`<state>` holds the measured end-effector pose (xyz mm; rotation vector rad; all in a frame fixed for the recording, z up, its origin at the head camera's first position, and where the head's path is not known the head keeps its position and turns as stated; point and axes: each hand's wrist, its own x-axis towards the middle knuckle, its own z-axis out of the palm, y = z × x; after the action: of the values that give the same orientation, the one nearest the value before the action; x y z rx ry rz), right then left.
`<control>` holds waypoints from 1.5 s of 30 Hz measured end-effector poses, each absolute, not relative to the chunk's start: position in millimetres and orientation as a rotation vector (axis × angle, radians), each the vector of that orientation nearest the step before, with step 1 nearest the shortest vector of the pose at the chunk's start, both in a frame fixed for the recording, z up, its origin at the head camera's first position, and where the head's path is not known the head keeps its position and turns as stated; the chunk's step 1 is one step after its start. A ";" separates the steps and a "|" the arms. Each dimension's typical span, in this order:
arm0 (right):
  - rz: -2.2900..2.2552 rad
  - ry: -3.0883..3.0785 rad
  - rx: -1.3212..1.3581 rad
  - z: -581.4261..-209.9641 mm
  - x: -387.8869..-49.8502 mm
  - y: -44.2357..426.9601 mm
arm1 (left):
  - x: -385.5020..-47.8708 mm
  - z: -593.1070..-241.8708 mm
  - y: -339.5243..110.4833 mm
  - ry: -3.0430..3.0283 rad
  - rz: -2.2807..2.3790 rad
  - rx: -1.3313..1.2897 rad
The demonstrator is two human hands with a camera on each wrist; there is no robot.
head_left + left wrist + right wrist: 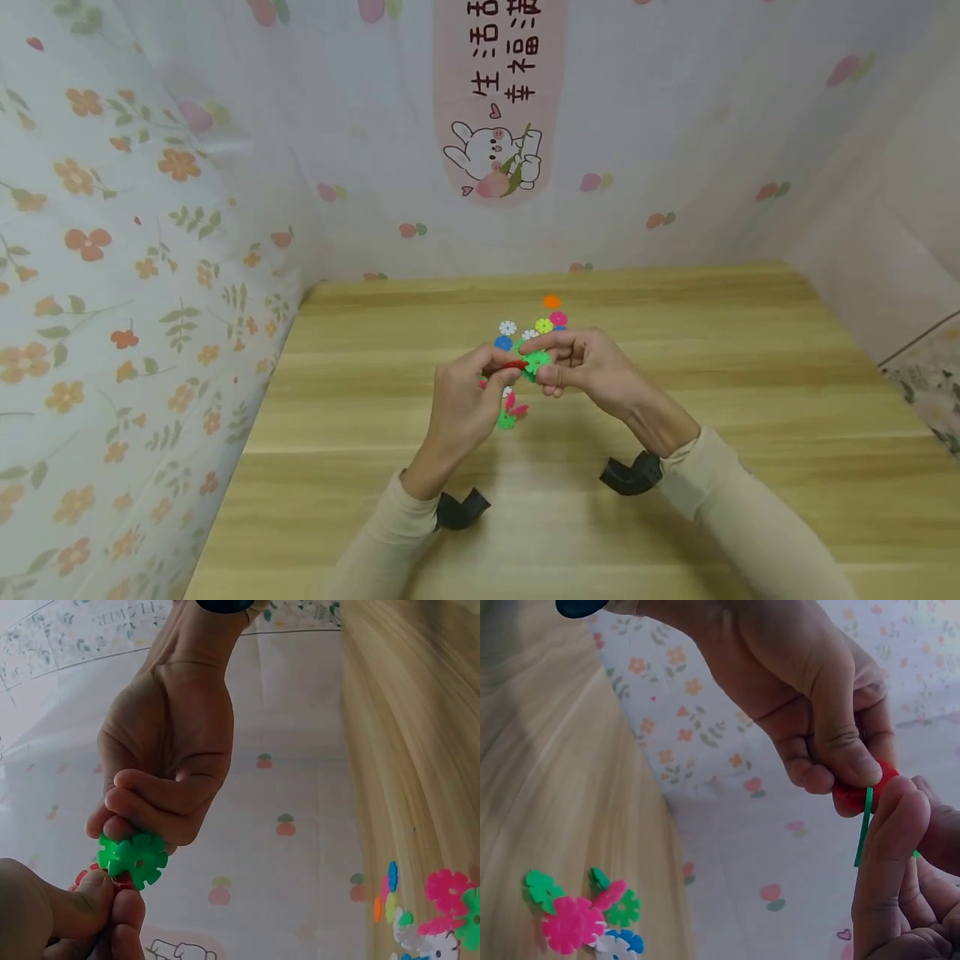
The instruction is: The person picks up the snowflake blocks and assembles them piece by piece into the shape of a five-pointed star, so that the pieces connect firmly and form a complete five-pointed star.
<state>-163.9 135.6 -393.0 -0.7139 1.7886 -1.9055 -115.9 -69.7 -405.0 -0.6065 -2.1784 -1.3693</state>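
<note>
My left hand (465, 404) pinches a red notched flower-shaped disc (514, 365) between thumb and fingers. Opposite it, my right hand (600, 371) holds green notched discs (537, 361); two overlapping green faces show in the left wrist view. The red disc (849, 796) and a green disc (864, 825) meet edge to face between the fingertips, but how deeply they are joined is hidden. Below the hands on the table lies a joined cluster with pink discs (573, 925) and green discs (622, 908).
Beyond the hands, loose discs lie on the wooden table (360, 400): orange (552, 302), yellow (543, 325), pink (558, 318), white (507, 328) and blue (503, 342). Patterned cloth hangs at the back and left. Black angled mounts (632, 473) sit at both wrists.
</note>
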 end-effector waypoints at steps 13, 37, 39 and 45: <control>-1.815 1.998 -0.720 -387.4 -177.9 133.4 | -137.0 -417.9 -79.4 -2.158 -1.432 -0.548; -1.115 2.662 -0.146 -505.4 -268.1 164.8 | -207.2 -492.1 -115.2 -2.898 -1.272 0.057; -1.098 2.670 -0.163 -505.0 -269.4 161.4 | -206.8 -493.5 -114.9 -2.928 -1.219 0.041; -1.064 2.703 -0.182 -494.8 -271.6 158.1 | -213.9 -482.6 -109.0 -2.930 -0.886 -0.087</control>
<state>-271.6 158.1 -494.8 -0.1821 2.7026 -1.0643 -213.9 -109.0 -482.6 -0.0866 -2.9299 -0.8864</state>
